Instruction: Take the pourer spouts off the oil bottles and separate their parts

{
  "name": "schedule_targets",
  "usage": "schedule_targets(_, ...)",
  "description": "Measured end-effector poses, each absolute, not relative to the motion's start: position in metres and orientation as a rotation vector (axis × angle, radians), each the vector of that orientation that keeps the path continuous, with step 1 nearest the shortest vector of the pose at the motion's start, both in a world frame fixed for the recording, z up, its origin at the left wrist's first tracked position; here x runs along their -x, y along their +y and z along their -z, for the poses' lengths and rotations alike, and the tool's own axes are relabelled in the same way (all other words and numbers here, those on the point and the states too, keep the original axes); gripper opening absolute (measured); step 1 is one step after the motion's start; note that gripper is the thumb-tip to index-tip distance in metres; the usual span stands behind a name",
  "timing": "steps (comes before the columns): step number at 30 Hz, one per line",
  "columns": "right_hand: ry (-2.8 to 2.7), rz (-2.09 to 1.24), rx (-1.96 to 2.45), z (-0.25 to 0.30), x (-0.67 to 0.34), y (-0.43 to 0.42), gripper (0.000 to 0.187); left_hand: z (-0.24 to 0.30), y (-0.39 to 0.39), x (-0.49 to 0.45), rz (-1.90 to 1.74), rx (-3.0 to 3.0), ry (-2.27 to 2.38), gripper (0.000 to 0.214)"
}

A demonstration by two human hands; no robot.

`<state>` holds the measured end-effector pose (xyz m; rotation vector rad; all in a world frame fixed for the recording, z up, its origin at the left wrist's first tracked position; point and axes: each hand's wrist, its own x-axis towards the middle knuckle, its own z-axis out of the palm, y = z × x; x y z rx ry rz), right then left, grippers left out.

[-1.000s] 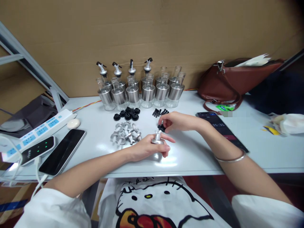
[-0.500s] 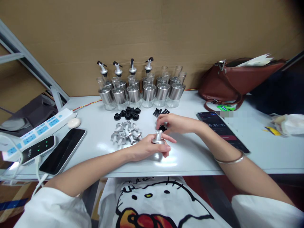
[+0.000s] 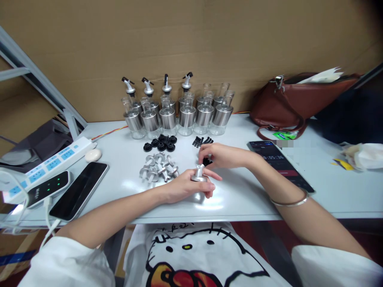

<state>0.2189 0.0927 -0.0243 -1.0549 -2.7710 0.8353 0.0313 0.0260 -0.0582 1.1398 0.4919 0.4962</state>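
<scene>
My left hand [image 3: 197, 184] is closed around a silver pourer spout [image 3: 199, 173], its nozzle pointing up, just above the table near the front edge. My right hand [image 3: 211, 154] is bent down just above and behind the spout, fingertips pinched together; whatever they hold is too small or hidden to make out. Under that hand lies a small pile of black pieces [image 3: 206, 161], partly covered. Behind it are several thin black strips [image 3: 202, 141]. To the left lie a heap of silver spouts [image 3: 160, 167] and a cluster of black stoppers [image 3: 161, 142].
Glass bottles with steel bands [image 3: 187, 116] stand in two rows at the back, several of the rear ones with pourers fitted. A phone with a running timer [image 3: 278, 165] and a brown bag [image 3: 311, 97] are at right. At left are a black phone [image 3: 79, 191] and a power strip [image 3: 54, 163].
My right hand's fingertips have shifted very slightly, and the spout's nozzle top shows a little more clearly. My left hand keeps its hold in the same place.
</scene>
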Motion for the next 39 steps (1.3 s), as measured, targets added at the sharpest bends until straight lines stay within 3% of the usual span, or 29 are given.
schedule_targets(5, -2.623, -0.978, 0.936, 0.018, -0.220, 0.092, 0.015, 0.058, 0.026, -0.032, -0.495, -1.130, 0.489, 0.034)
schedule_targets(9, -2.286, -1.025, 0.942, 0.010, -0.217, 0.088, 0.032, 0.058, 0.026, -0.032, -0.489, -1.099, 0.483, 0.033)
schedule_targets(17, -2.307, -1.522, 0.785, 0.006, -0.201, 0.067, 0.032, 0.050, 0.023, -0.034, -0.498, -0.971, 0.543, 0.028)
schedule_targets(24, -2.415, -0.849, 0.685, 0.008, -0.187, 0.057, 0.039, 0.040, 0.017, -0.033, -0.547, -0.938, 0.608, 0.026)
schedule_targets(28, -2.505, -0.725, 0.713, 0.010, -0.184, 0.049, 0.040, 0.040, 0.016, -0.033, -0.436, -0.897, 0.538, 0.021)
schedule_targets(33, -2.489, -0.375, 0.586, 0.007, -0.182, 0.043, 0.040, 0.038, 0.020, -0.027, -0.289, -0.814, 0.458, 0.034)
schedule_targets(37, -2.442, -0.019, 0.490, 0.008, -0.179, 0.041, 0.040, 0.033, 0.028, -0.018, -0.083, -0.865, 0.452, 0.011)
schedule_targets(39, -2.417, 0.079, 0.449, 0.010, -0.177, 0.040, 0.041, 0.029, 0.031, -0.015, 0.021, -0.916, 0.441, 0.012)
